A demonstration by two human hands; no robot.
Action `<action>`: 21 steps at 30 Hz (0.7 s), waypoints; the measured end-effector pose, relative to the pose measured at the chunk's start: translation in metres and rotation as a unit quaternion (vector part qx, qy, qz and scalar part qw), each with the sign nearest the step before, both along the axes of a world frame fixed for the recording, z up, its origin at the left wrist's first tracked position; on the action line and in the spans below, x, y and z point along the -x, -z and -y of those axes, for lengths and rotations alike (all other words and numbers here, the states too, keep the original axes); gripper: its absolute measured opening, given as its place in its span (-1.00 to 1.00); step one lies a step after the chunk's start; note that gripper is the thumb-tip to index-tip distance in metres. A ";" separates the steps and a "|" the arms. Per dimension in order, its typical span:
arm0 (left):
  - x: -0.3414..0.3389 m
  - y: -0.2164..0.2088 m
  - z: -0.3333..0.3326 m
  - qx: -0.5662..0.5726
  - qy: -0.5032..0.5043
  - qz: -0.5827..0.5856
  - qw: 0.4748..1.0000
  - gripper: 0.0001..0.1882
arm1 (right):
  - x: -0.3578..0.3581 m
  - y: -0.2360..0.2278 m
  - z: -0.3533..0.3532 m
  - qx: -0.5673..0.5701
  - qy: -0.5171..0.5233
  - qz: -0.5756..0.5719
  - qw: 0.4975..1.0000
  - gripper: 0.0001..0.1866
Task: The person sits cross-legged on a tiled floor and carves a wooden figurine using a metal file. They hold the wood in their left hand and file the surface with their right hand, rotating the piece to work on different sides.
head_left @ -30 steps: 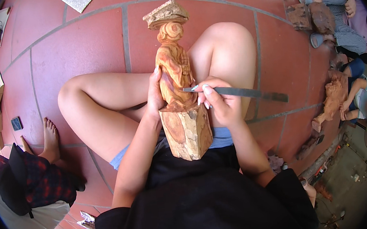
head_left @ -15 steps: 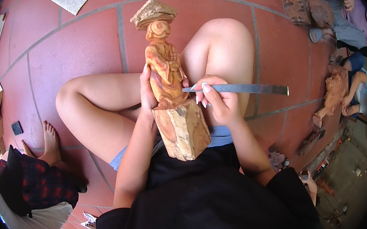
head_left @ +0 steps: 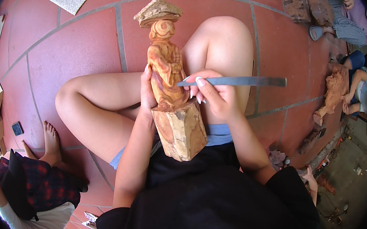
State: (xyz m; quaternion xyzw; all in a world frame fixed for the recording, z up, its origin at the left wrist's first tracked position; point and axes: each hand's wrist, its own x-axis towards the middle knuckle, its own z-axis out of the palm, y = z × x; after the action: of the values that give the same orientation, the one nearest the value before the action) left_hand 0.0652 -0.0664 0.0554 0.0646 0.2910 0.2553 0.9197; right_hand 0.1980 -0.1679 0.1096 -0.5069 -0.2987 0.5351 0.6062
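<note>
A hand could pass over the red tiled floor (head_left: pixel 77 40), left of the wooden figure (head_left: pixel 164 71) and beyond the left knee (head_left: pixel 67 93). The left grip (head_left: pixel 146 90) blocks the figure's left flank; rightward, the raised right knee (head_left: pixel 230 29), right grip (head_left: pixel 217 95) and outstretched flat metal tool (head_left: pixel 251 81) obstruct.

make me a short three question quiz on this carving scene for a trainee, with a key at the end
1. Which hand holds the flat metal tool: A) left, B) right, C) both?
2. True or false: the left hand grips the carved wooden figure by its side.
3. Fill in: the dark phone lies on the red floor tiles, toward the ____ side of the picture.

Key: 1. B, the right hand; 2. true; 3. left.
</note>
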 end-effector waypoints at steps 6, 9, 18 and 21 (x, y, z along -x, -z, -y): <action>0.003 0.009 -0.001 0.021 0.032 0.076 0.996 -0.27 | -0.007 -0.002 0.002 -0.026 0.003 -0.036 0.999 -0.78; 0.005 -0.001 -0.003 0.020 0.037 0.052 0.998 -0.28 | -0.003 -0.001 0.001 -0.049 0.010 -0.055 0.997 -0.79; 0.006 -0.027 -0.004 -0.082 0.100 -0.142 0.981 -0.44 | 0.026 -0.012 -0.011 -0.149 0.132 0.226 0.954 -0.84; 0.002 -0.028 -0.004 -0.109 0.100 -0.127 0.981 -0.44 | 0.023 -0.008 -0.015 -0.157 0.155 0.288 0.932 -0.84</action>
State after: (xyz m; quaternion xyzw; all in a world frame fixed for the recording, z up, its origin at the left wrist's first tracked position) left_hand 0.0635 -0.0628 0.0835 0.2253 0.3677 0.1822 0.8837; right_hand 0.1755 -0.1526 0.1172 -0.5775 -0.4588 0.2114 0.6413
